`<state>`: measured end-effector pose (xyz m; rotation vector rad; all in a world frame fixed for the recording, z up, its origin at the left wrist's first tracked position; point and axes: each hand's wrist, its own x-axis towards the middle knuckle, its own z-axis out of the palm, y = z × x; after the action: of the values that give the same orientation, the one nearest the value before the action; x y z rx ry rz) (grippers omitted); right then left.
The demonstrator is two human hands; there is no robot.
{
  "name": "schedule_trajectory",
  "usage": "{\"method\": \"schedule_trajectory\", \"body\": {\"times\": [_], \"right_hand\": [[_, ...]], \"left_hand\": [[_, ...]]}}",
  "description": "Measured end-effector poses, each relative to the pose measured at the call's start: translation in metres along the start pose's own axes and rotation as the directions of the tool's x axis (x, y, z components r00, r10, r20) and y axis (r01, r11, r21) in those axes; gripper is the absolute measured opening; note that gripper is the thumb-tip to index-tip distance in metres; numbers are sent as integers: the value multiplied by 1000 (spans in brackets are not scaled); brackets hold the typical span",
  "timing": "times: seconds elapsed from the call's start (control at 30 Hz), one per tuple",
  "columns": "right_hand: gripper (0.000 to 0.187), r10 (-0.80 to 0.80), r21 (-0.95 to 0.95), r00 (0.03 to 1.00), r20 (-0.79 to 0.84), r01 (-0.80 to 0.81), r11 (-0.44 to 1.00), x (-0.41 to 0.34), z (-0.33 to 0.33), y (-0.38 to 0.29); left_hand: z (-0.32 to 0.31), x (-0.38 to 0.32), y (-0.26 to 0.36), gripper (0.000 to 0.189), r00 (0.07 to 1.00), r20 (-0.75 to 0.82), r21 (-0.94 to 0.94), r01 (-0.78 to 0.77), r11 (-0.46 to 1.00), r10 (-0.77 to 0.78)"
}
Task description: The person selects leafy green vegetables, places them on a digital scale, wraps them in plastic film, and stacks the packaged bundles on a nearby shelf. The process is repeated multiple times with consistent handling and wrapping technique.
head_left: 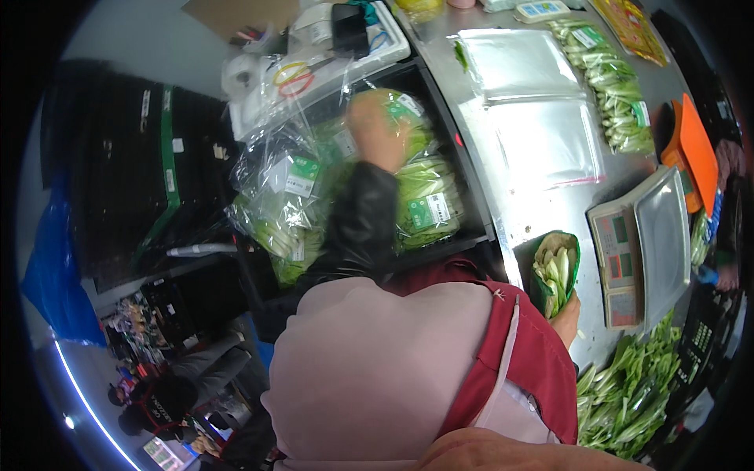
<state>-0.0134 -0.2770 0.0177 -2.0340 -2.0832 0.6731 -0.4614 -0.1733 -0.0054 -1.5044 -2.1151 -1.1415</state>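
Observation:
My left hand (377,126), blurred and in a black sleeve, reaches into a black plastic crate (480,218). It rests on or just over bagged leafy greens; its fingers are too smeared to read. Under and beside it lie clear bags of greens (427,182) with green-and-white labels. On the right, my right hand (566,321) grips a bundle of pale-stemmed greens (555,271) in a green-edged wrapper or holder, at the steel table's (530,215) near edge. Part of this hand is hidden behind the bundle and my red apron.
Clear plastic bags (545,138) lie stacked on the table. Packed greens (612,88) line its far side. A weighing scale (639,253) stands by an orange tray (695,153). Loose greens (630,388) are heaped lower right. A white foam box (389,50) holds supplies. A person (177,400) is at lower left.

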Motion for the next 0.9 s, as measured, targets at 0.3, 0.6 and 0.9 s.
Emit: {"method": "schedule_trajectory", "body": {"times": [0.3,0.6,0.9], "right_hand": [[98,-157,-84,987,26,158,984,3,4,22],[88,-135,-57,990,35,137,989,1,-8,14],[62,93,54,996,-18,-92,994,-17,-73,45]], "left_hand": [[-137,-18,-204,43,776,227,167,564,809,-588],[-189,57,-36,23,965,194,-585,256,770,-174],[-59,63,90,19,607,650,-613,63,787,458]]}}
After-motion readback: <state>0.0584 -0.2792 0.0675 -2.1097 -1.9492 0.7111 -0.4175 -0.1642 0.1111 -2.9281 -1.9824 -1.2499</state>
